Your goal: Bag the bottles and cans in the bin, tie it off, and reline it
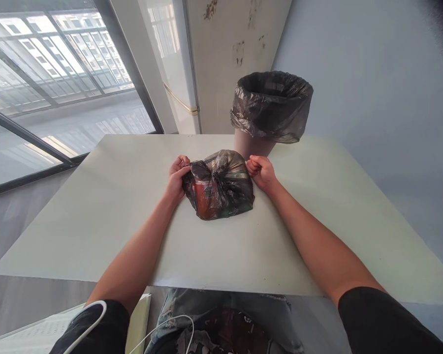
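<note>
A filled black plastic bag (221,189) rests on the white table (214,255), gathered into a knot at its top. Red, green and pale contents show faintly through the thin film. My left hand (177,177) is closed on the bag at its left side. On the opposite side, my right hand (260,171) is closed in a pinch at the bag's upper right edge. Its fingertips partly hide the piece of plastic they grip.
Behind the bag stands a trash bin (253,145) with a black liner (271,110) folded over its rim. A fridge (225,59) is beyond the table, a glass door (59,98) at left, a wall (354,88) at right. A white cable (162,322) hangs near my lap.
</note>
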Demonstrator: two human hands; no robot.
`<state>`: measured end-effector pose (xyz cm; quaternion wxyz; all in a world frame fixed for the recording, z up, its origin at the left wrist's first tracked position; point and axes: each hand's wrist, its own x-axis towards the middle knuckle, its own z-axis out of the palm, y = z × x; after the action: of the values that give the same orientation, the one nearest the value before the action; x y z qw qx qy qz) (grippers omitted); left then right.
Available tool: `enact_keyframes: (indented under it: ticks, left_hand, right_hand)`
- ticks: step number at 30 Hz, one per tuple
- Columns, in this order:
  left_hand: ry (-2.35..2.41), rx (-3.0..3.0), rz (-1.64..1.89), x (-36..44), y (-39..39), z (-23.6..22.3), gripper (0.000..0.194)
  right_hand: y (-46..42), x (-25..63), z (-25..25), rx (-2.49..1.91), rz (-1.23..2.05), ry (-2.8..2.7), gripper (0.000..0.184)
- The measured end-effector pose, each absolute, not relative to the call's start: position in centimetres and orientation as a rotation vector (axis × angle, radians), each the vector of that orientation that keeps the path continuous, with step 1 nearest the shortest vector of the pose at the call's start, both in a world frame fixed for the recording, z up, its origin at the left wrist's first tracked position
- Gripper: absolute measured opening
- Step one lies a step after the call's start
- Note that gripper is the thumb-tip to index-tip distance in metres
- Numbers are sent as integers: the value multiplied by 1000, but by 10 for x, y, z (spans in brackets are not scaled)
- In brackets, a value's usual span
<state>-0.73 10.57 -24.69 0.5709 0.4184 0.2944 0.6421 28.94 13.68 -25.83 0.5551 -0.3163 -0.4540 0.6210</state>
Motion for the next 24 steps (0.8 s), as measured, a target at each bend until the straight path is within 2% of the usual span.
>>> enact_keyframes:
  ticks: [24]
  left_hand:
    - [683, 950, 1496, -6, 104, -247, 27]
  right_hand:
    - [136, 289, -257, -765, 1455, -1086, 66]
